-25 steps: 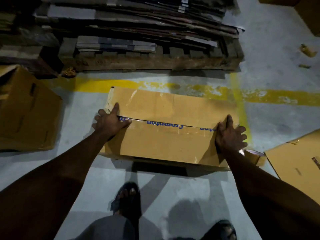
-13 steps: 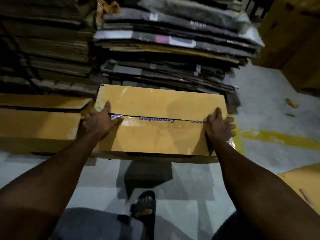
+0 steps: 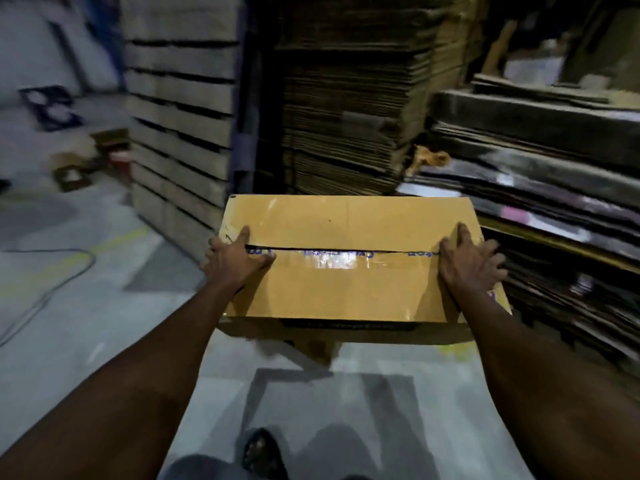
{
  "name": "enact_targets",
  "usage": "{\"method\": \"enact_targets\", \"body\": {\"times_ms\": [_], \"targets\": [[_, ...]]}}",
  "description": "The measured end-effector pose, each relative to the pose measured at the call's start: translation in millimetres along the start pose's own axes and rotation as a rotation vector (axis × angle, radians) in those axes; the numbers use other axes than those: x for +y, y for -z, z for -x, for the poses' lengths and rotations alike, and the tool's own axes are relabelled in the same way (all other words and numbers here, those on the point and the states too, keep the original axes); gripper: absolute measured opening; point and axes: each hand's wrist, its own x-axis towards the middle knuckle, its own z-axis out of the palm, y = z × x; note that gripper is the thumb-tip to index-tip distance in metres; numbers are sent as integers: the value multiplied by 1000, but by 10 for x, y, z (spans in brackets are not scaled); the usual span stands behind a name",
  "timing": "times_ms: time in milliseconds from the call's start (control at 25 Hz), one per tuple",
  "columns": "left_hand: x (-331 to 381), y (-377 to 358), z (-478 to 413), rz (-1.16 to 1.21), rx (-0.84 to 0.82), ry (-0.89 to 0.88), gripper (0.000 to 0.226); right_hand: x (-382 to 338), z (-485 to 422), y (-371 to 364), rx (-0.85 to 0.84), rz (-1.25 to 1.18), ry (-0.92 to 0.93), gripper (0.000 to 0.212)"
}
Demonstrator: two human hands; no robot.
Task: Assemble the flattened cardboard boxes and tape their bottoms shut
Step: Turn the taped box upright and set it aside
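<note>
Lifted off the floor [image 3: 86, 323] since a second earlier, the box [image 3: 346, 292] hung before the cardboard stacks [image 3: 343, 98]. The left hand [image 3: 235, 261] and right hand [image 3: 467, 265] gripped its two ends, fingers bent over the side edges.

A: Box entry?
B: I log one tan rectangular cardboard box [image 3: 346, 299], erected, closed face up and roughly level. The flap seam runs left to right as a dark slit. Clear glossy tape [image 3: 332, 263] lies along it; the blue print is blurred.
A: Position?
B: Off the floor, gripped at its ends by the left hand [image 3: 239, 261] and right hand [image 3: 467, 265].
</note>
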Motion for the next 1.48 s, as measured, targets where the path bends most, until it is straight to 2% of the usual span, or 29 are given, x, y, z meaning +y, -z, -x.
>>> {"method": "enact_targets", "body": {"times_ms": [240, 400, 520, 640, 720, 760, 840, 920, 960, 1040, 1120, 1160, 1240, 1280, 1360, 1480], "targets": [[-2148, 585, -569, -67, 106, 300, 90, -2258, 694, -1216, -132, -55, 302, 49], [-3710, 623, -740, -109, 123, 535, 96, -3525, 1526, -2366, -287, -97, 543, 56], [-4656, 425, -744, -170, 131, 666, 101, -4079, 2095, -3218, -408, -98, 664, 59], [-5337, 42, -705, -228, 155, 710, 102, -4348, 2456, -4057, -536, -73, 754, 66], [-5653, -299, -692, -224, 114, 753, 103, -4430, 2642, -4564, -552, -34, 817, 67], [-5780, -502, -706, -219, 52, 753, 106, -4436, 2744, -4776, -551, 1, 869, 66], [-5896, -1027, -721, -263, -221, 617, 118, -4350, 2992, -5144, -606, 136, 1006, 69], [-5790, -1658, -608, -263, -530, 451, 122, -4131, 3249, -5409, -754, 293, 1121, 74], [-5708, -1939, -509, -255, -599, 411, 121, -4003, 3357, -5504, -848, 349, 1148, 77], [-5571, -2248, -384, -312, -566, 364, 106, -3792, 3450, -5612, -967, 447, 1211, 90], [-5557, -2257, -423, -373, -476, 359, 82, -3735, 3400, -5639, -909, 490, 1319, 96], [-5587, -2221, -479, -393, -453, 359, 75, -3749, 3355, -5640, -835, 485, 1366, 89], [-5624, -2149, -624, -397, -462, 392, 74, -3821, 3298, -5655, -690, 466, 1387, 68], [-5620, -2157, -693, -392, -458, 411, 75, -3864, 3307, -5663, -667, 447, 1352, 64], [-5597, -2255, -779, -383, -448, 434, 73, -3927, 3369, -5687, -682, 435, 1280, 67], [-5591, -2366, -769, -425, -412, 429, 67, -3968, 3403, -5722, -703, 455, 1280, 72]]}}
